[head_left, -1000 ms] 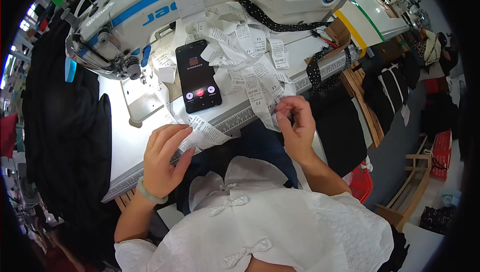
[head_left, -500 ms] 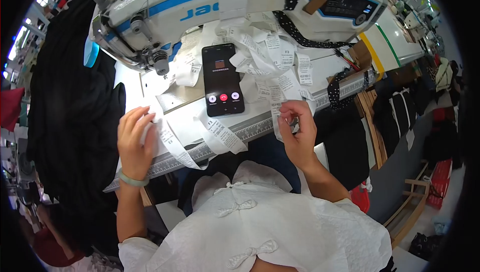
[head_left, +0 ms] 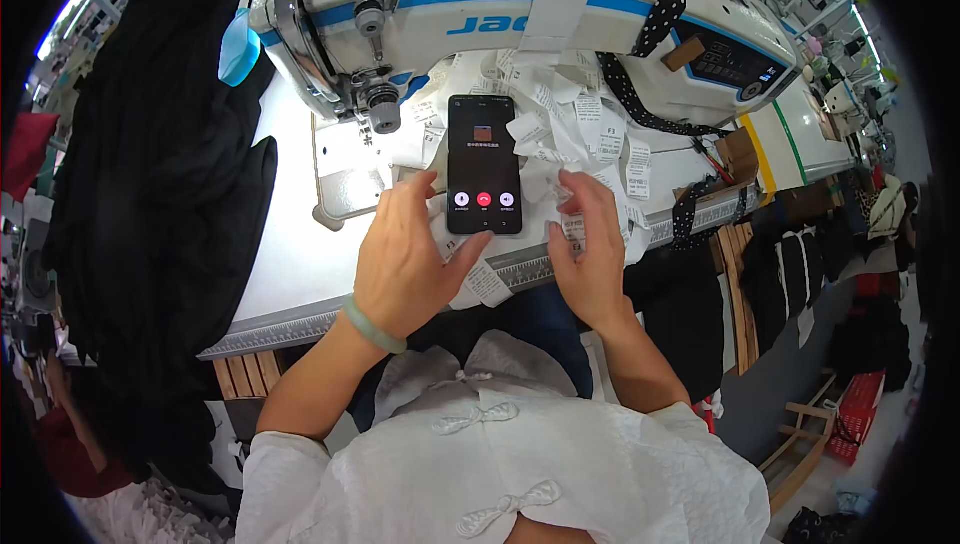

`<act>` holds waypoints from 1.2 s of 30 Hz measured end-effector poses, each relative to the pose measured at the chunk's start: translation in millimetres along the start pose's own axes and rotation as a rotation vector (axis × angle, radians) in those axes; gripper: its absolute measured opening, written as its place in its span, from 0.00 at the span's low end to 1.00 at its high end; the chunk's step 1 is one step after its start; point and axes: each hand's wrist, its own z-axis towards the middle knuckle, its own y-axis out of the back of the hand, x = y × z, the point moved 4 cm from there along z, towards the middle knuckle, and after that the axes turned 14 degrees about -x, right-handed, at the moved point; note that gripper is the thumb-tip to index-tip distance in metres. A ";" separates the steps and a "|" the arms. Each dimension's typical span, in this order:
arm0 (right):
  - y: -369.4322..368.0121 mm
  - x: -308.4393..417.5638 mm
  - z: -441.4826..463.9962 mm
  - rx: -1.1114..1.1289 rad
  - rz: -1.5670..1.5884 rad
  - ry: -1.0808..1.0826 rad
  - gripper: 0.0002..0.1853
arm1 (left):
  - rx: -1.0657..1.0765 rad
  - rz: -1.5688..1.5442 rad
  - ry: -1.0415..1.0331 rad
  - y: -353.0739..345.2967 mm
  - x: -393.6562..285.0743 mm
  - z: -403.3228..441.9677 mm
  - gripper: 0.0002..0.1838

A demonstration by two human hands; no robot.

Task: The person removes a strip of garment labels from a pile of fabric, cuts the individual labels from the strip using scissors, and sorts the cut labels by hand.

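A smartphone point(head_left: 484, 166) lies face up on the sewing machine's bed, a call screen with a red button lit on it. My left hand point(head_left: 402, 259) is just left of the phone, palm down, its thumb spread from the fingers and reaching toward the phone's lower edge. To the phone's right is my right hand point(head_left: 595, 259), with thumb and fingers apart above printed white care labels point(head_left: 603, 134). Whether its fingertips touch the labels I cannot tell. One label strip point(head_left: 487, 284) hangs over the table edge between my hands.
Behind the phone stands a white and blue sewing machine point(head_left: 440, 6), its needle area to the left. Black fabric point(head_left: 160, 194) is heaped at the left. A ruler strip point(head_left: 290, 332) runs along the front edge. Black dotted ribbon point(head_left: 625, 94) drapes at the right.
My left hand has moved right, from the left label strip to beside the phone. My right hand has opened its fingers. The camera view has shifted, and the strip at the left is out of sight.
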 end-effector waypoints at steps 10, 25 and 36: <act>-6.8 -18.4 23.6 0.015 0.002 -0.138 0.32 | 0.024 0.281 0.065 -35.8 -18.6 12.5 0.57; 11.9 -20.0 32.3 0.030 -0.016 -0.079 0.34 | 0.073 0.204 0.283 -22.2 -13.7 23.7 0.53; -3.6 -39.3 42.6 0.043 -0.193 0.069 0.35 | 0.022 -0.008 0.374 7.2 -2.8 23.5 0.49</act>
